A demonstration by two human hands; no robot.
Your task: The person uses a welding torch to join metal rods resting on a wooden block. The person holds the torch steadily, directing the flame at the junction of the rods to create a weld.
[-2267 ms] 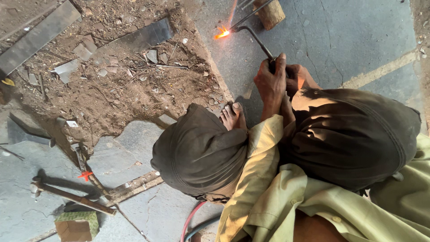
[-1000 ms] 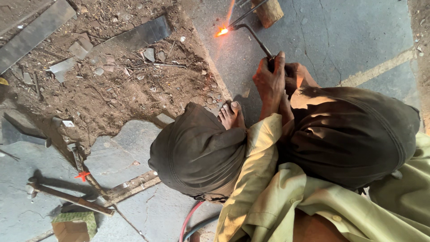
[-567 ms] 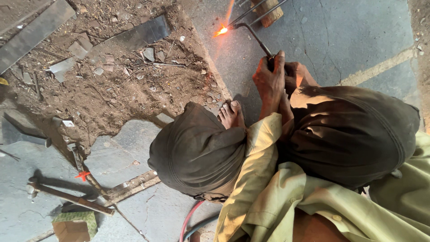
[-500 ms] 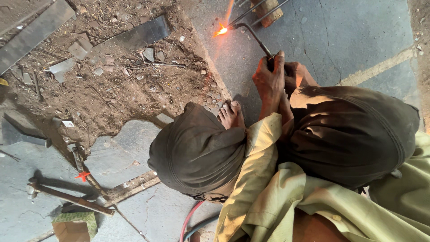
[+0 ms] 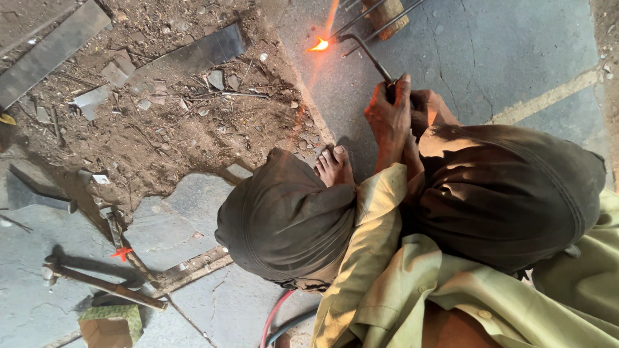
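Both hands, left hand (image 5: 389, 116) and right hand (image 5: 427, 108), stay clamped together on the dark bent-necked metal cutting torch (image 5: 369, 53). Its orange flame (image 5: 318, 45) has crept nearer the thin steel rods (image 5: 380, 14) on the grey stone floor (image 5: 516, 51), so heating continues.

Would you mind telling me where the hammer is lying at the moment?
In the head view, the hammer lies on the stone floor at the lower left, beside a small green box and far from the hands holding the cutting torch at the top.
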